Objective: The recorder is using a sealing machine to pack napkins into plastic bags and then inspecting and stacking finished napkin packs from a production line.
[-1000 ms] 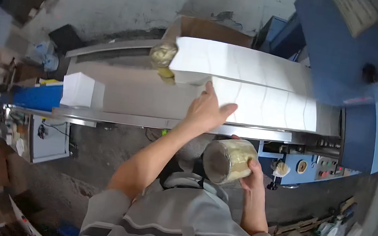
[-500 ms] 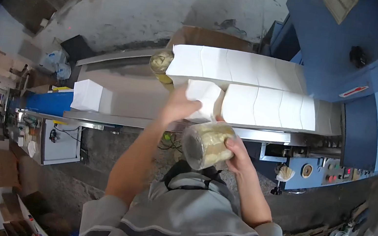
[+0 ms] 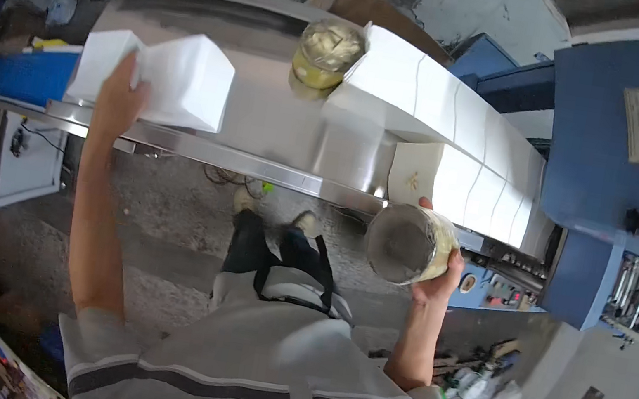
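Note:
My left hand [image 3: 123, 95] is at the left of the metal table, its fingers closed at the near end of a white folded-paper stack [image 3: 191, 83]. Close against its left side stands another white paper stack [image 3: 100, 64]. The hand hides where the two meet. In front of the table's near edge, my right hand [image 3: 441, 279] grips a yellowish wrapped cylinder [image 3: 404, 245] from its right side, its round grey end turned left. A similar cylinder with a crumpled gold top [image 3: 331, 47] stands on the table beside the far row of white paper stacks [image 3: 419, 73].
A nearer row of white paper stacks [image 3: 463, 190] runs toward the blue machine [image 3: 620, 147] on the right. The metal table [image 3: 257, 119] has a bright near edge. A blue box [image 3: 25, 76] lies at its left end. A brown cardboard box [image 3: 366, 8] stands behind.
My left hand has moved left with a paper stack, from the near row to beside the lone stack. My right hand still holds the cylinder, now turned more end-on. The view has shifted.

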The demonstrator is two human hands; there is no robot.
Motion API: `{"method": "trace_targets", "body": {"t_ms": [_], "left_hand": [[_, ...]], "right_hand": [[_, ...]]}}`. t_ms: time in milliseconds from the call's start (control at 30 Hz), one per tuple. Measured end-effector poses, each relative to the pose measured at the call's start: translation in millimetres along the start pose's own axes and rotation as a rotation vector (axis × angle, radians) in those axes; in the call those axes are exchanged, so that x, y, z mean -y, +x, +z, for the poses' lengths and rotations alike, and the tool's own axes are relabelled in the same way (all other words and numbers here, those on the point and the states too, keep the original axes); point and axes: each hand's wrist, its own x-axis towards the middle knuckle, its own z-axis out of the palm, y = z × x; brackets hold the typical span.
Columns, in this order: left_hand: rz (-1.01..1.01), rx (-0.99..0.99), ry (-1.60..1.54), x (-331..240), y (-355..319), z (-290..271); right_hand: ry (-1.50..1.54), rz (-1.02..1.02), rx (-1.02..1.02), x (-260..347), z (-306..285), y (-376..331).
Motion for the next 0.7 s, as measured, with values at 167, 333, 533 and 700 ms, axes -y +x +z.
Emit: {"method": "trace_targets", "body": {"t_ms": [167,333,533,700], "left_hand": [[-0.061,0.014,-0.515,-166,-51,23],[-0.063,0.619,-0.644,-293,-82,130],[0.087,0.645,-0.28,-425,-82,199],[0.099,0.517,-0.153,-458,-92,218]], "right_hand": [[-0.114,-0.054,0.038,-1,-9,-8],[-0.095,-0.053,0.042,6,-30,-21],[0.053,-0.021,0.083,27,-69,-55],[0.131,0.009,0.136,34,-115,-68]]}}
